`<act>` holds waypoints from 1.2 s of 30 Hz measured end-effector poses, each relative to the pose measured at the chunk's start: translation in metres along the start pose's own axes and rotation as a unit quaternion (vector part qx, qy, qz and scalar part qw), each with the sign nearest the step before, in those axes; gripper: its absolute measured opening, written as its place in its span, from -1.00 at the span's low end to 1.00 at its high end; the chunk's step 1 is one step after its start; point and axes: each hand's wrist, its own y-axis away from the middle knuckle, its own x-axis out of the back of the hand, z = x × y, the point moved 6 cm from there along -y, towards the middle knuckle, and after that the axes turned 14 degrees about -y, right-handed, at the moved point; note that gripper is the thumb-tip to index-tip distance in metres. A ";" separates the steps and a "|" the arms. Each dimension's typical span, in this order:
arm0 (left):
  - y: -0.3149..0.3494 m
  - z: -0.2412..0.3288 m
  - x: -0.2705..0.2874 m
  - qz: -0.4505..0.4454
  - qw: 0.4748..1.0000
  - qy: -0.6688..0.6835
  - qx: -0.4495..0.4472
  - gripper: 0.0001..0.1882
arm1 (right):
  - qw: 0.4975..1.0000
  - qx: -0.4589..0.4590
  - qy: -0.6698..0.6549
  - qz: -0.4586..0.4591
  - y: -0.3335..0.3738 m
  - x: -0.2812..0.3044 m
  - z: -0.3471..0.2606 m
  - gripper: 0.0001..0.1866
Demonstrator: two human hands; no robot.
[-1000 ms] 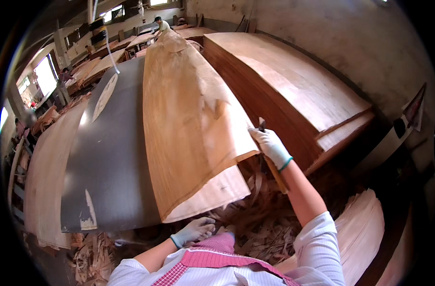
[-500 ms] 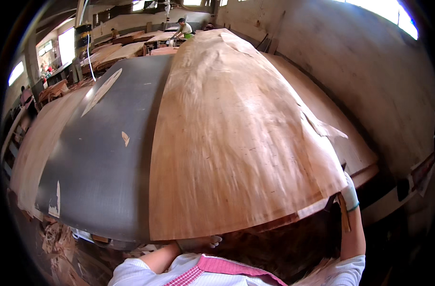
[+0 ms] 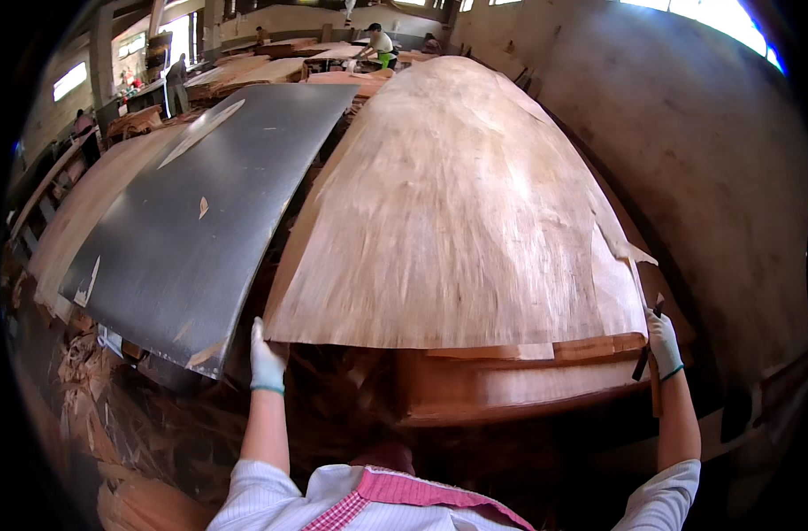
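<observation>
A large pale wood veneer sheet (image 3: 448,221) stretches away from me, its near edge lifted and its surface slightly rippled. My left hand (image 3: 268,358), in a white glove, is closed on the sheet's near left corner. At the near right corner my right hand (image 3: 662,343), gloved too, grips the sheet's edge. A dark, narrow tool (image 3: 641,365) shows at that hand along with a thin wood strip; its kind is hard to make out. Beneath the sheet lies a stack of reddish-brown veneer (image 3: 519,385).
To the left is a dark grey panel (image 3: 209,212) with veneer scraps on it, and a pale board (image 3: 76,248) beyond. Veneer scraps (image 3: 90,363) litter the floor. A plain wall (image 3: 687,150) rises at right. Another person (image 3: 380,46) works at far stacks.
The veneer sheet has shifted right, off the grey panel, so a dark gap shows between them. My left hand has come out from under its edge to the left corner.
</observation>
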 end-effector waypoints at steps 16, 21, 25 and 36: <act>-0.007 -0.127 -0.219 0.122 0.952 -0.181 -0.217 -0.70 | 0.977 0.038 0.196 0.080 -0.130 0.191 0.062 -0.76; 0.064 -0.156 -0.257 0.095 0.908 -0.268 -0.308 -0.69 | 0.966 0.054 0.236 0.094 -0.153 0.272 0.094 -0.78; 0.088 -0.160 -0.246 0.046 0.950 -0.149 -0.269 -0.61 | 0.957 0.062 0.277 0.066 -0.170 0.310 0.102 -0.73; 0.177 -0.238 -0.296 0.155 0.886 -0.282 -0.333 -0.68 | 0.914 -0.008 0.398 0.072 -0.213 0.425 0.116 -0.68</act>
